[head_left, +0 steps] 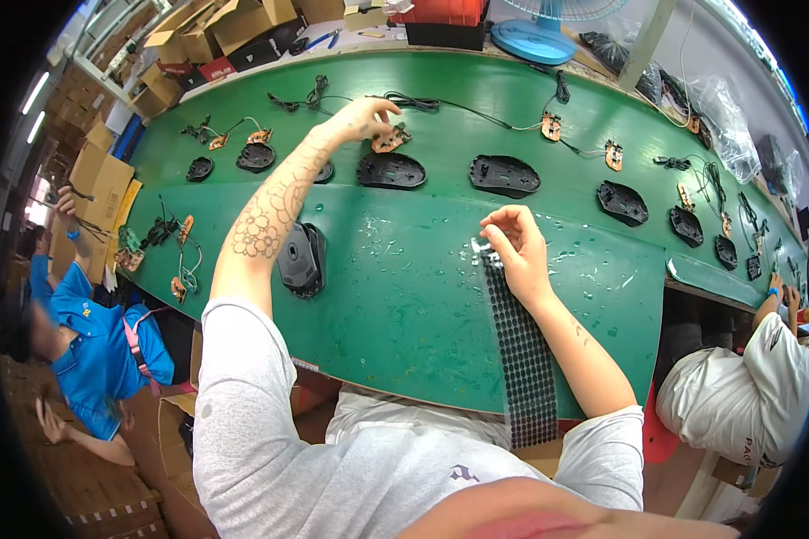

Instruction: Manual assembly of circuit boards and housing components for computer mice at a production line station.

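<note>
- Circuit board [389,139], orange-brown: on the green table [395,314], directly under the fingers of the left hand, just beyond a black shell [391,171].
- Left hand [366,119]: arm extended across the table, fingers curved and partly spread over the circuit board. Cannot tell whether they grip it.
- Right hand [517,244]: thumb and forefinger close together at the upper end of the dotted strip [520,359]. Cannot tell whether anything is pinched between them.
- Hands: well apart from one another.
- Dotted strip: clear backing with rows of black dots, running toward the person and past the near edge of the table.
- Second black shell [504,175]: lies open side up, right of the first.
- Shell stack [303,260]: black, beside the left forearm.
- Black cable [412,102]: coiled beyond the circuit board.
- Clear flecks [373,235]: scattered on the table between the shell stack and the dotted strip.
- Blue fan [532,41]: at the far side.
</note>
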The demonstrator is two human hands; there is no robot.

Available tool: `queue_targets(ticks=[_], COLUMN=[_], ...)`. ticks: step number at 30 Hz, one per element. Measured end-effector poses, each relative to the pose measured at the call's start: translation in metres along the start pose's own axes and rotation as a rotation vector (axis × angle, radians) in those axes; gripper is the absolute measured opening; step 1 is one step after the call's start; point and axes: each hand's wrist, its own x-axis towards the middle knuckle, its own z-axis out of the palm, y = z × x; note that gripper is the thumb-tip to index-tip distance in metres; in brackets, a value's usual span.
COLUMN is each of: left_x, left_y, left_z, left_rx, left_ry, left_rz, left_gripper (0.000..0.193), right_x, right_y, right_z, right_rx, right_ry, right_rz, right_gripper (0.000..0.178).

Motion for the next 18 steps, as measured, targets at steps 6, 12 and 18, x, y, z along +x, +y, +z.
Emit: queue_targets(ticks=[6, 12, 18], left_x=[-0.018, -0.059, -0.086], left_y=[0.022, -0.041, -0.114], left_z=[-0.021, -0.038, -0.041], left_rx=[0.296, 0.164, -0.145], left_ry=[0.441, 0.013, 0.370], left_rz=[-0.321, -0.683, -0.631], left_gripper=[0.032, 0.043, 0.046], right_x=[0.002, 0.005, 0.002], right_y=[-0.001, -0.006, -0.008], right_z=[-0.001, 0.005, 0.014], right_rx=[0.017, -0.035, -0.023], right_ry=[0.013, 0.000, -0.008], right_rz=[0.020, -0.001, -0.023], right_gripper=[0.017, 0.016, 0.016])
